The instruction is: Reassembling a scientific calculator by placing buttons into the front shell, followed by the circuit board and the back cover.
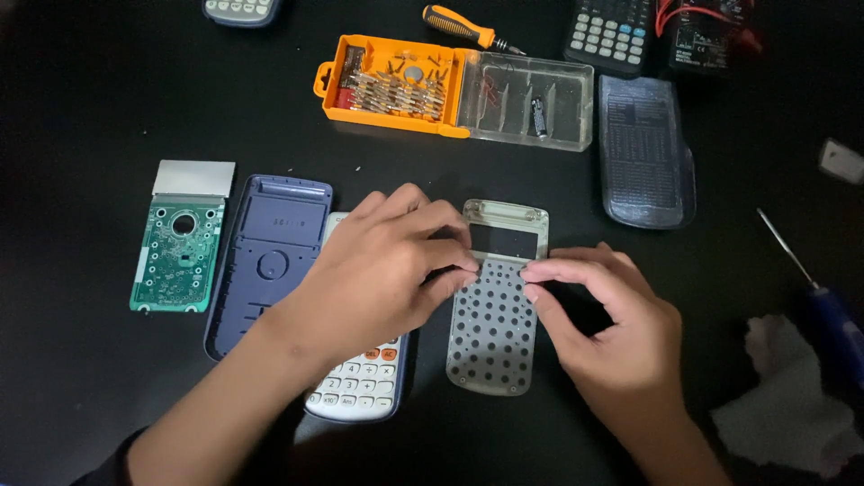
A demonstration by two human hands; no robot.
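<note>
A clear plastic calculator front shell (pixel 504 220) lies flat on the black table, with a grey rubber keypad membrane (pixel 490 337) full of round holes lying in it. My left hand (pixel 378 270) pinches the membrane's left edge near its top. My right hand (pixel 612 324) pinches its right edge at the same height. Under my left wrist lies a white calculator (pixel 360 387) with its keys facing up. Left of it sits a dark blue back cover (pixel 265 261), inside up. A green circuit board (pixel 178 256) with a grey display strip lies further left.
At the back stands an open orange bit case (pixel 387 85) with a clear lid (pixel 531 99), and an orange-handled screwdriver (pixel 463 27). A dark slide cover (pixel 643 153), a black calculator (pixel 610 31) and a multimeter (pixel 706 36) sit back right. A blue screwdriver (pixel 823 306) and white tissue (pixel 792 405) lie right.
</note>
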